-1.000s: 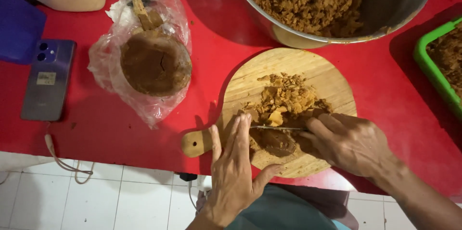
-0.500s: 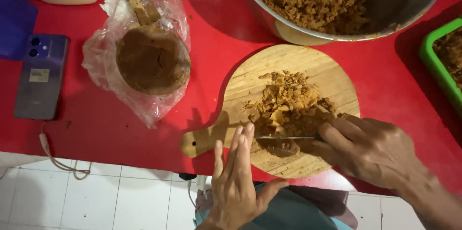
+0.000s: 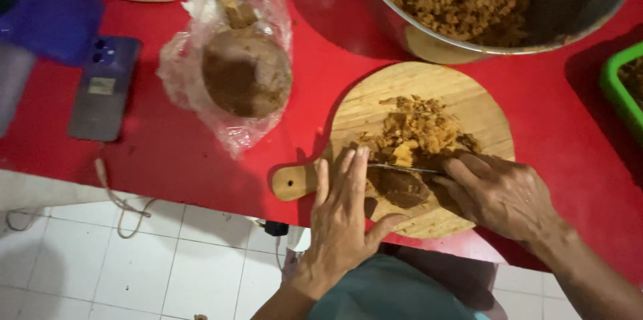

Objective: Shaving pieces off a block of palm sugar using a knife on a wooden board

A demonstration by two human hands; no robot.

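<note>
While the knife [image 3: 402,169] cuts a dark brown block [image 3: 400,187] on the round wooden board [image 3: 469,102] at lower centre, the right hand [image 3: 499,193] fingers pinch its handle; the left hand [image 3: 343,216] lies flat, fingers spread, beside a steel bowl [image 3: 569,5] on the red bench [image 3: 167,159].

Knife [image 3: 402,168] lies flat across dark brown block [image 3: 400,186] on board.

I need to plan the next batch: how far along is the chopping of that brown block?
Done: a big metal bowl of crumbled brown bits, and a chopped pile on the round wooden board. In hand: the right hand works a knife on a dark lump; the left hand steadies. Left: that lump and a bagged block.
</note>
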